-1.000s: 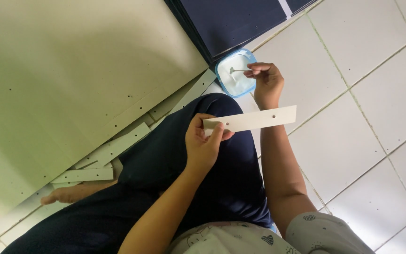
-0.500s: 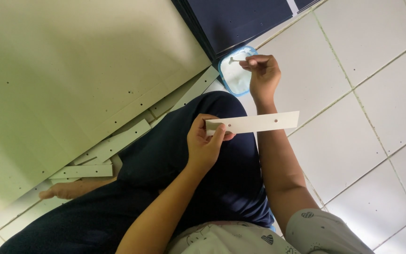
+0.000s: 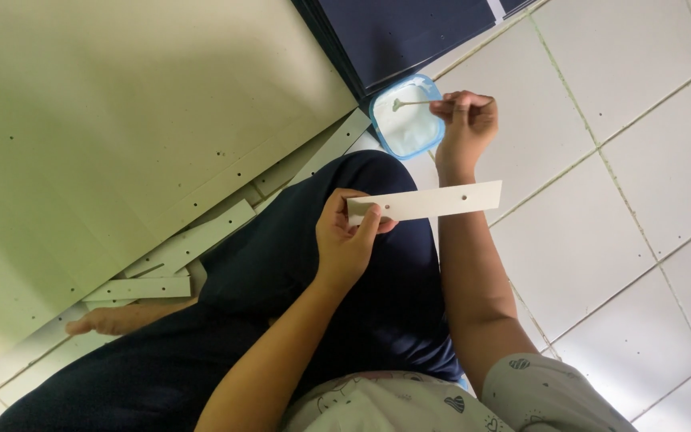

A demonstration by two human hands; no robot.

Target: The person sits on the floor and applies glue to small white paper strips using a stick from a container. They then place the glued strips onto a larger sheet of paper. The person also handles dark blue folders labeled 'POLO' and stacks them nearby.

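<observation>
Here, working down from the biggest thing: you have one large pale board (image 3: 121, 120) filling the upper left of the frame, dotted with small holes, and a stack of dark blue panels (image 3: 409, 32) at the top centre whose number cannot be told from their edges. The tiled floor (image 3: 617, 184) takes the right side, and your leg in dark trousers (image 3: 361, 304) runs across the middle. Along the board's lower edge, left of centre, lie loose pale strips (image 3: 201, 240); I count at least four, partly overlapping. Your left hand (image 3: 349, 240), at the centre of the frame, pinches one end of a single pale strip (image 3: 433, 202) between thumb and fingers, holding it level in the air over your knee, with two small holes showing in it. Just above it, at the upper centre, one small blue-rimmed tub (image 3: 407, 120) of white paste stands on the floor, touching the dark panels' corner. Your right hand (image 3: 461, 120) is closed around one thin stick (image 3: 413, 102), its tip over the tub and coated white. I judge that you are loading the stick with paste; the next move calls for keeping the held strip steady and bringing the tip to it without dripping.
</observation>
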